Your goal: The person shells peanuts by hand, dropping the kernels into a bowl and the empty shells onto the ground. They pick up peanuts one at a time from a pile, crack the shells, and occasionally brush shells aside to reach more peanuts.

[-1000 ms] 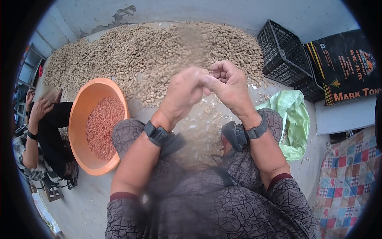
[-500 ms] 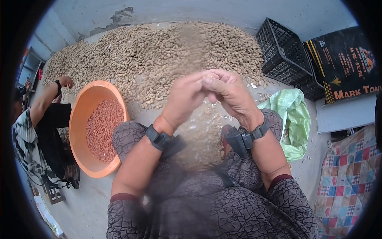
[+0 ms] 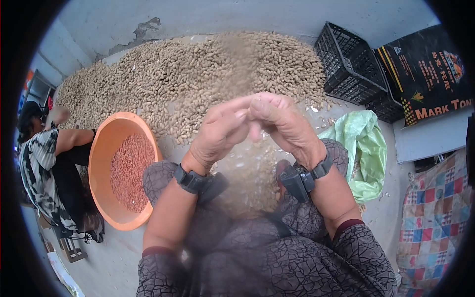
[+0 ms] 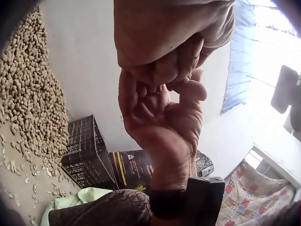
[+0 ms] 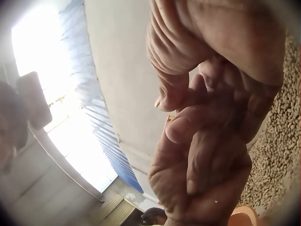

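Observation:
My left hand (image 3: 221, 127) and right hand (image 3: 284, 121) meet in front of my lap, fingers curled inward and thumb tips close together. Between the thumbs they pinch a peanut, nearly all hidden by the fingers; only a small tan bit of the peanut (image 5: 171, 116) shows in the right wrist view. Behind the hands spreads a big heap of unshelled peanuts (image 3: 183, 74). To the left, an orange basin (image 3: 105, 148) holds reddish shelled peanut kernels (image 3: 131, 173). Below the hands, blurred shells (image 3: 247, 173) lie on the floor between my knees.
A green plastic bag (image 3: 368, 153) lies by my right knee. Black crates (image 3: 346, 64) and a black printed sack (image 3: 425, 74) stand at the back right, near a checked cloth (image 3: 430, 213). Another person (image 3: 39, 163) sits left, beyond the basin.
Both hands stay together while their fingers shift; the left hand has tilted and come slightly lower. The other person has leaned forward, one arm now reaching behind the basin.

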The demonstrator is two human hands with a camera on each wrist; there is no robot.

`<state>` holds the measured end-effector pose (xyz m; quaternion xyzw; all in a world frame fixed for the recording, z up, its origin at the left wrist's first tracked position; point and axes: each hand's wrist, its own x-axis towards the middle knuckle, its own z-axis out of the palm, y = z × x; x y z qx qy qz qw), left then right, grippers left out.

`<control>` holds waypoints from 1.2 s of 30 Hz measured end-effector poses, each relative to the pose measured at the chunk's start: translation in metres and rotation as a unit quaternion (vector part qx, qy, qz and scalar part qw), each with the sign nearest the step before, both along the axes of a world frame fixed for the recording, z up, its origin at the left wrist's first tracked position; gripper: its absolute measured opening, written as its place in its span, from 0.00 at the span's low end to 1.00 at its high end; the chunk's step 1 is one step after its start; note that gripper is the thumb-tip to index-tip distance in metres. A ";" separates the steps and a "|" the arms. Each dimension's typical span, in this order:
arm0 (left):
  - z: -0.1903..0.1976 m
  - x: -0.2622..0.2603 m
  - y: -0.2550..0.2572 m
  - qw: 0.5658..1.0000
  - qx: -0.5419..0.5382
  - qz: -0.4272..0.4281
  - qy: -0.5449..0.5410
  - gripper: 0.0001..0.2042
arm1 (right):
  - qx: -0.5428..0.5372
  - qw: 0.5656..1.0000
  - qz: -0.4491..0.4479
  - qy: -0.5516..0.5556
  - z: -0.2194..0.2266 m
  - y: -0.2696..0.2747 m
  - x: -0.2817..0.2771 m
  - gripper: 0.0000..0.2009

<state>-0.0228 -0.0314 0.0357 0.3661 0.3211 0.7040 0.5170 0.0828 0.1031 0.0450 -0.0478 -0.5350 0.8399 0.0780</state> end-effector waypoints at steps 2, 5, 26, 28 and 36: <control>-0.001 -0.001 0.001 1.000 -0.011 0.008 0.012 0.20 | 0.002 1.000 0.009 0.006 -0.002 0.001 0.000 0.14; 0.002 0.008 0.006 0.998 -0.037 0.050 0.022 0.19 | 0.056 0.998 -0.001 0.015 -0.002 0.000 -0.001 0.12; 0.007 0.009 0.010 0.957 -0.041 0.179 0.224 0.10 | 0.023 0.997 -0.066 0.027 0.000 -0.007 -0.016 0.11; 0.004 0.009 0.012 0.954 -0.049 0.190 0.227 0.10 | 0.022 0.997 -0.077 0.019 -0.005 -0.005 -0.018 0.11; -0.017 0.000 0.021 0.985 -0.066 0.154 0.047 0.11 | -0.021 0.999 -0.041 -0.008 -0.016 0.006 -0.025 0.13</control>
